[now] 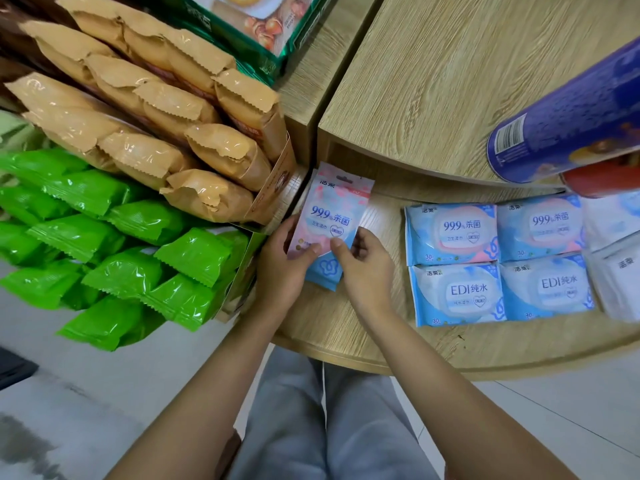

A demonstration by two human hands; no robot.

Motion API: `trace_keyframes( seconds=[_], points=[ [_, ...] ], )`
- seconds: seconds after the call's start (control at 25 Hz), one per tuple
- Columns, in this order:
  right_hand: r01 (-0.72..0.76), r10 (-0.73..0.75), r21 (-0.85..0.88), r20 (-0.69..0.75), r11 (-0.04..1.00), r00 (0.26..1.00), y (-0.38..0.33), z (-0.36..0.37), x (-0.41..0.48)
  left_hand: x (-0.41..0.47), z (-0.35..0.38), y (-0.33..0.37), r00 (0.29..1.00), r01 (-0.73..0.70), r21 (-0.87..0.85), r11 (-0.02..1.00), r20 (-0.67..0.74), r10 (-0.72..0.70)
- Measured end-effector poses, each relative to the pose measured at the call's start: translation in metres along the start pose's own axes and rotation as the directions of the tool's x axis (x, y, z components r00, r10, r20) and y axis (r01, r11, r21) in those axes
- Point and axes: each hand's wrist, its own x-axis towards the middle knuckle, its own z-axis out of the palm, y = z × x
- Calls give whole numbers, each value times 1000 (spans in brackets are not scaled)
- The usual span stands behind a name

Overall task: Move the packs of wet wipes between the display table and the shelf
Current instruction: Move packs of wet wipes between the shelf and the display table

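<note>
The left hand [282, 271] and right hand [363, 268] each pinched, thumb on top, the lower end of a stack of slim wipe packs [334, 216] over the tabletop [381, 334], probably squaring it to lie beside the larger packs [457, 292] gridded there.

Your left hand [285, 268]: thumb pressed on the front of the pack of wet wipes [334, 209]; fingers curled behind its left edge
Your right hand [363, 268]: thumb tip on the pack's lower edge, touching your left thumb; fingers curled
Your forearms: bare; converging forward toward the hands
</note>
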Motion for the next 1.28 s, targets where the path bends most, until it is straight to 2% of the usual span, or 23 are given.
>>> trace_keyframes(
  seconds=[0.16,0.28,0.36,0.44,0.52,0.56,0.68,0.76,0.84,0.92,1.0,1.12,1.28],
  points=[
    [80,-84,-138,-26,987,996,1,4,3,2,0,4,999,-36,-23,999,13,36],
    [42,-40,-122,15,992,999,-3,-2,4,0,2,8,1000,-24,-9,1000,-11,24],
    [52,-49,-142,21,989,999,-5,-14,2,-6,1,8,997,-39,126,991,-56,47],
    [85,-89,-187,-17,979,996,-7,-29,-7,-20,-2,5,959,-248,345,905,-43,279],
    [127,-131,-181,-10,975,991,-8,-49,-26,-42,-3,3,875,-463,419,781,72,479],
    [149,-148,-174,19,973,989,-7,-59,-39,-53,-3,4,847,-520,420,743,142,513],
    [148,-146,-139,20,979,989,13,-103,-85,-88,7,6,807,-575,398,715,419,416],
    [89,-97,-173,-37,981,995,46,-139,-120,-110,26,7,720,-643,447,622,629,293],
    [-12,-8,-237,-80,971,997,84,-173,-156,-127,57,13,564,-767,442,465,809,162],
    [-152,123,-264,-120,953,985,120,-210,-197,-151,99,22,366,-885,339,319,930,25],
    [-307,259,-228,-219,924,941,158,-245,-243,-184,149,27,221,-949,228,218,974,-53],
    [-504,468,-7,-356,864,809,222,-286,-312,-250,232,27,95,-981,108,164,992,-85],
    [-594,630,219,-354,774,691,306,-325,-389,-347,340,-6,-44,-992,-20,128,982,-183]
  ],
)
